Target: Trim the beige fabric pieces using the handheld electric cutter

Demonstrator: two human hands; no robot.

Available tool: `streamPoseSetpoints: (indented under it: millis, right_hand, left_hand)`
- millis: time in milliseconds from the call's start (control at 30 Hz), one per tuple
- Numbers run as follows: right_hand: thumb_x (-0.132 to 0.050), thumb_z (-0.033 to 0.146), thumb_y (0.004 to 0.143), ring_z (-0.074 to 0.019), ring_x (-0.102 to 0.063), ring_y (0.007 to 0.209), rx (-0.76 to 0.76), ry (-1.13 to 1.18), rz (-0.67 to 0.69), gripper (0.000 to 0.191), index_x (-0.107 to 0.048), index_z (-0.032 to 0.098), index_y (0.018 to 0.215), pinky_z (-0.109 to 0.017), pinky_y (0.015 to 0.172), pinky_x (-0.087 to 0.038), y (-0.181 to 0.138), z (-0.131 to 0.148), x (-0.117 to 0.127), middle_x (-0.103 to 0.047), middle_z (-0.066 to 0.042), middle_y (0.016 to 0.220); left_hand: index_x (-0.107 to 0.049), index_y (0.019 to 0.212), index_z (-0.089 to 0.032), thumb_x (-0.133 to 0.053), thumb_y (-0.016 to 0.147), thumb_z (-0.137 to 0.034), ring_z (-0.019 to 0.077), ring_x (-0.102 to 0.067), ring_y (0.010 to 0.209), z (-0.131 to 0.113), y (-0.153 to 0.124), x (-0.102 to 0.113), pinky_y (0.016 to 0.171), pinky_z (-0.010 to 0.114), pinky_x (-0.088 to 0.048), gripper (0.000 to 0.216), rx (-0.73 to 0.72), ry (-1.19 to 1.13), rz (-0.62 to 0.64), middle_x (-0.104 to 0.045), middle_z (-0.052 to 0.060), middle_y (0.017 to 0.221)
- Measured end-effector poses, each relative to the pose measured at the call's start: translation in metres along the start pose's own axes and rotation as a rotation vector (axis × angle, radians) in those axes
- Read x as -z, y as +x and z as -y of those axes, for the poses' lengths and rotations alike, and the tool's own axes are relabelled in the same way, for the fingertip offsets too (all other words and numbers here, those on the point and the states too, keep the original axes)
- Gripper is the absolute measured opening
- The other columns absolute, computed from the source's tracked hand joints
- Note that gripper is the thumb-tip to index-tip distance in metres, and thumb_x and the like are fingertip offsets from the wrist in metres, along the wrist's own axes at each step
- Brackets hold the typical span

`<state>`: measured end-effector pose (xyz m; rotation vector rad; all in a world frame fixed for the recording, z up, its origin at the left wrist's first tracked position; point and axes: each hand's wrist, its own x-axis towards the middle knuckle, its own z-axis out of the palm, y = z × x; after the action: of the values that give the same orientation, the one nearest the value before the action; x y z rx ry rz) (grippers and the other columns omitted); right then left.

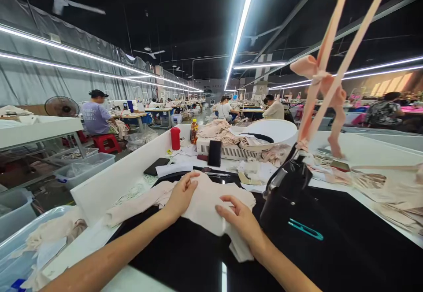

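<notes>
A pale beige-pink fabric piece (211, 204) lies spread on the black table surface (185, 252) in front of me. On its upper left part rests my left hand (180, 197), fingers stretched forward and thumb alongside. My right hand (243, 221) is at the fabric's right side, its thumb and index finger apart and the other fingers curled. A narrower folded end of cloth hangs under the right palm. Another pale fabric length (142, 201) stretches out to the left, partly behind my left wrist. Teal thread snips (306, 229) lie on the black surface to the right.
An upright black device (286, 190) with pale pink straps (325, 80) rising from it stands right of my hands. Behind are a phone (214, 153), a white basket (231, 151) of fabric, a red cup (175, 138) and a bottle (194, 131). Several people sit farther back.
</notes>
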<state>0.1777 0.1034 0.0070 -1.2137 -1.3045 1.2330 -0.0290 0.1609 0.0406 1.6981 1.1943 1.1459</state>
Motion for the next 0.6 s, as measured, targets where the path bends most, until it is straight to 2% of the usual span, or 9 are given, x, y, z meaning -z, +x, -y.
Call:
streamPoseSetpoints:
  millis: [133, 200, 267, 333, 400, 500, 600]
  right_hand:
    - [-0.071, 0.068, 0.071, -0.0216, -0.066, 0.066, 0.07, -0.158, -0.258, 0.061, -0.063, 0.022, 0.111, -0.03, 0.062, -0.045, 0.023, -0.003, 0.029, -0.069, 0.001, 0.07]
    - [-0.065, 0.066, 0.076, -0.0211, -0.063, 0.065, 0.107, -0.245, -0.368, 0.057, -0.063, 0.022, 0.113, -0.03, 0.061, -0.042, 0.033, -0.004, 0.044, -0.065, 0.002, 0.069]
    - [-0.061, 0.064, 0.079, -0.0223, -0.062, 0.067, 0.14, -0.336, -0.434, 0.054, -0.064, 0.022, 0.113, -0.032, 0.063, -0.043, 0.041, -0.008, 0.059, -0.062, 0.002, 0.069]
    - [-0.06, 0.06, 0.078, -0.0246, -0.064, 0.073, 0.167, -0.429, -0.464, 0.05, -0.066, 0.022, 0.111, -0.036, 0.071, -0.047, 0.046, -0.013, 0.069, -0.066, 0.0, 0.077]
    - [-0.061, 0.054, 0.077, -0.0268, -0.067, 0.084, 0.2, -0.515, -0.467, 0.048, -0.067, 0.023, 0.114, -0.042, 0.083, -0.049, 0.048, -0.021, 0.075, -0.07, -0.003, 0.092]
    - [-0.059, 0.047, 0.078, -0.0304, -0.065, 0.109, 0.272, -0.618, -0.445, 0.047, -0.067, 0.022, 0.117, -0.048, 0.103, -0.045, 0.045, -0.03, 0.076, -0.071, -0.008, 0.113]
    - [-0.057, 0.044, 0.082, -0.0334, -0.059, 0.124, 0.321, -0.68, -0.411, 0.044, -0.067, 0.022, 0.118, -0.052, 0.112, -0.039, 0.038, -0.034, 0.071, -0.07, -0.011, 0.123]
  left_hand:
    - [-0.065, 0.13, -0.02, -0.053, 0.101, -0.028, 0.017, -0.05, 0.073, -0.001, 0.053, 0.004, 0.075, 0.029, -0.044, 0.033, -0.066, 0.141, -0.021, -0.044, -0.005, 0.071]
    - [-0.064, 0.131, -0.019, -0.055, 0.103, -0.026, 0.0173, -0.055, 0.077, 0.005, 0.072, 0.001, 0.079, 0.031, -0.049, 0.03, -0.069, 0.199, -0.02, -0.052, -0.003, 0.077]
    - [-0.063, 0.13, -0.018, -0.06, 0.104, -0.032, 0.019, -0.063, 0.087, 0.017, 0.085, -0.004, 0.084, 0.036, -0.055, 0.029, -0.054, 0.249, -0.01, -0.064, 0.002, 0.096]
    - [-0.062, 0.129, -0.016, -0.065, 0.104, -0.037, 0.0221, -0.068, 0.099, 0.031, 0.092, -0.011, 0.088, 0.042, -0.059, 0.033, -0.025, 0.292, 0.01, -0.067, 0.008, 0.117]
    - [-0.062, 0.13, -0.016, -0.067, 0.103, -0.038, 0.0244, -0.068, 0.107, 0.044, 0.094, -0.014, 0.091, 0.045, -0.06, 0.035, 0.008, 0.327, 0.029, -0.065, 0.01, 0.128]
    - [-0.062, 0.132, -0.017, -0.066, 0.103, -0.037, 0.0245, -0.068, 0.107, 0.057, 0.091, -0.008, 0.091, 0.045, -0.061, 0.036, 0.051, 0.363, 0.051, -0.065, 0.01, 0.129]
    - [-0.062, 0.132, -0.016, -0.066, 0.104, -0.038, 0.0227, -0.069, 0.102, 0.057, 0.085, 0.018, 0.086, 0.042, -0.062, 0.035, 0.077, 0.42, 0.071, -0.066, 0.01, 0.124]
